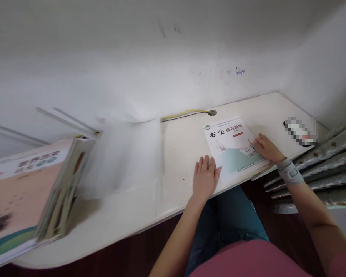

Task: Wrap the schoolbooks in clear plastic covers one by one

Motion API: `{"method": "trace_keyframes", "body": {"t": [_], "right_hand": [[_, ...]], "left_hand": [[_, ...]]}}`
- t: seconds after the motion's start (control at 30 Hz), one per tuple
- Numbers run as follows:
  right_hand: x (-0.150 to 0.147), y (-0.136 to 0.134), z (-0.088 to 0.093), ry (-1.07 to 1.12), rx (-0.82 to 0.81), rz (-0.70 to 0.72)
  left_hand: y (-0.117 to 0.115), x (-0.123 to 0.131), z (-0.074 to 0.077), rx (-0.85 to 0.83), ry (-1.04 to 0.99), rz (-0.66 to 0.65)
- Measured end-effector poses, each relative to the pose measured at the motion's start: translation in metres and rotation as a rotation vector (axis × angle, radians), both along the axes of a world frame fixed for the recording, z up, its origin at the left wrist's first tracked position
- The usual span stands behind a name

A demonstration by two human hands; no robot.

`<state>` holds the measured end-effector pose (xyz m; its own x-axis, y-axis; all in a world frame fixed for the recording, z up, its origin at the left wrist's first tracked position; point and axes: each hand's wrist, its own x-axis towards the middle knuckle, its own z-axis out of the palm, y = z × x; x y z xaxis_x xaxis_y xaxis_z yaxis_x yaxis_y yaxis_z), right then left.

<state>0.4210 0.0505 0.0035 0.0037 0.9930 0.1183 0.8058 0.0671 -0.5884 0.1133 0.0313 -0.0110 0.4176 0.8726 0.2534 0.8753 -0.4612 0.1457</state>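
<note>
A white booklet (232, 144) with black and red characters on its cover lies flat on the white desk (150, 200), near the front edge. My left hand (204, 177) rests flat beside the booklet's left edge, fingers together and stretched out, touching its lower left corner. My right hand (266, 148) lies on the booklet's right side, fingers pressing lightly on the cover. A grey band wraps my right wrist (290, 171).
A tall stack of books (31, 192) stands at the desk's left end. A yellow cable (187, 112) runs to a hole at the back. A dark, blurred-out object (301, 130) lies at the far right. Patterned fabric (328, 165) hangs right of the desk.
</note>
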Motion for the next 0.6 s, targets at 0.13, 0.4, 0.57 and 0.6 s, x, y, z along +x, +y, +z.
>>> {"method": "trace_keyframes", "body": {"t": [0.13,0.4,0.57,0.6], "right_hand": [[-0.002,-0.003,0.003,0.019,0.005,0.004],[-0.019,-0.016,0.047,0.332,0.004,0.127],[-0.075,-0.022,0.054,0.357,0.073,0.411],[-0.086,-0.022,0.051,0.327,0.115,0.424]], "left_hand": [[0.0,0.001,0.002,-0.012,0.003,0.009],[-0.001,0.006,0.008,-0.137,-0.25,-0.024],[-0.003,0.01,0.035,-0.504,-0.842,-0.082],[-0.002,0.012,0.039,-0.628,-0.944,-0.083]]}}
